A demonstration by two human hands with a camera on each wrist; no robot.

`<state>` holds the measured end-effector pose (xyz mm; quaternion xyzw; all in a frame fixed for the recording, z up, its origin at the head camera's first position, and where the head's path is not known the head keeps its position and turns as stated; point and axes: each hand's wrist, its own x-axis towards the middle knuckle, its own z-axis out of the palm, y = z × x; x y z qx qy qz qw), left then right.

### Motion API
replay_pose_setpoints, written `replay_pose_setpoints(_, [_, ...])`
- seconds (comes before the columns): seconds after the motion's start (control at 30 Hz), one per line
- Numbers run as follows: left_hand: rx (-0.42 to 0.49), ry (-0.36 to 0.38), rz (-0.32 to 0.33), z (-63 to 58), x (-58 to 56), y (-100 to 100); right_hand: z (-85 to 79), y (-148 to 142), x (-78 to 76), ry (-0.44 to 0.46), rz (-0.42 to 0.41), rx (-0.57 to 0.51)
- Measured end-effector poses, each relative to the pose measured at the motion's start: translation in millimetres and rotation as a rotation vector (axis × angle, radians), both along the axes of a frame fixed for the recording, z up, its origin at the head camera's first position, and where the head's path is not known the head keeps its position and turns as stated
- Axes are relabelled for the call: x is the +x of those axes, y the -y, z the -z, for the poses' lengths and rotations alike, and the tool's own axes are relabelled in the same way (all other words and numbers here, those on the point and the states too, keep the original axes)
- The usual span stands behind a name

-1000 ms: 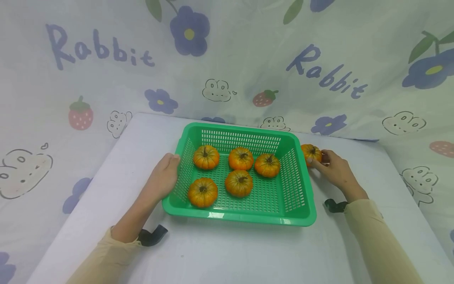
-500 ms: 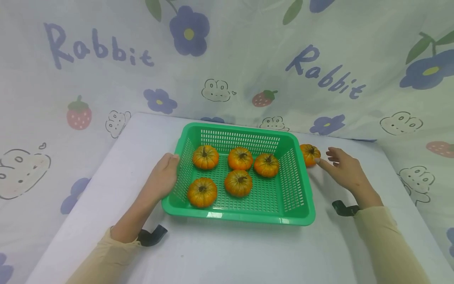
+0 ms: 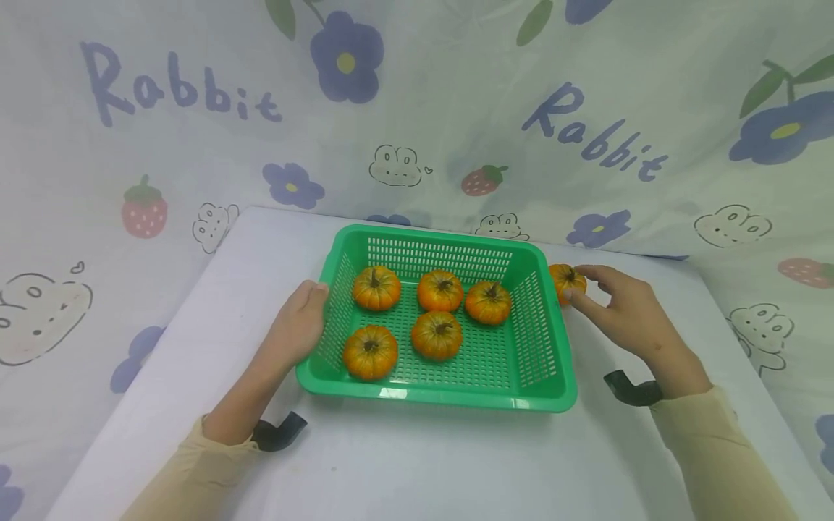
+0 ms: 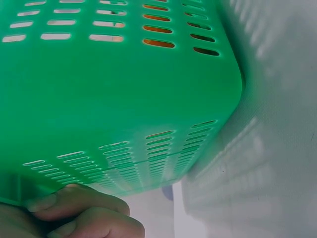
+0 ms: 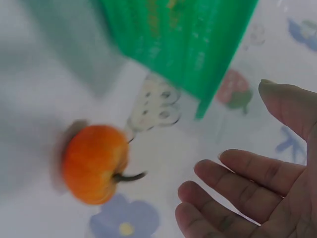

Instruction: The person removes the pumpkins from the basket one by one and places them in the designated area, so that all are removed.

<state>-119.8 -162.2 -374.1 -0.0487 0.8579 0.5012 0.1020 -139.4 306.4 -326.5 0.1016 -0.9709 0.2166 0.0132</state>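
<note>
A green plastic basket (image 3: 430, 396) with slotted walls stands on the white table. Several small orange pumpkins (image 3: 436, 336) lie inside it. My left hand (image 3: 295, 324) grips the basket's left rim; the left wrist view shows curled fingers (image 4: 94, 210) at the wall. Outside the right wall sits another pumpkin (image 3: 562, 278), its stem plain in the right wrist view. My right hand (image 3: 622, 307) is beside this pumpkin, thumb and fingers spread. The right wrist view has a gap between the open hand (image 5: 257, 198) and the pumpkin (image 5: 94, 163).
A white cloth (image 3: 417, 87) printed with flowers, rabbits and strawberries hangs behind the table. The white tabletop (image 3: 417, 463) extends in front of the basket. Dark wrist-worn devices (image 3: 280, 433) sit at both wrists.
My right hand drew back rightward from the outer pumpkin, then came back toward it with fingers spread. The left hand, the basket and the pumpkins inside stay in place.
</note>
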Motion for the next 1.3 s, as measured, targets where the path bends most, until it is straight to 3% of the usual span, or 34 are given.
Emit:
replay_pose_setpoints(0.2, [-0.005,0.003,-0.001,0.0,-0.8,-1,-9.3,20,6.9,-0.038,-0.098,-0.015])
replay_pose_setpoints(0.33, [-0.003,0.008,0.002,0.2,-1.5,-1,-12.9,31,7.8,-0.016,-0.177,-0.005])
replay_pose_setpoints(0.6, [0.006,0.014,0.003,0.9,-3.6,-2,0.0,47,-7.0,0.062,-0.255,0.050])
replay_pose_setpoints(0.77, [0.002,0.022,0.008,-0.8,-2.8,-2,7.9,54,-12.5,0.068,-0.278,0.120])
replay_pose_setpoints(1.03, [0.014,0.010,0.003,-2.7,-0.8,0,9.2,62,-15.7,0.011,-0.382,0.277])
replay_pose_setpoints(1.3, [0.020,0.011,0.008,-1.0,-0.5,1,12.7,66,-19.9,-0.027,-0.443,0.350])
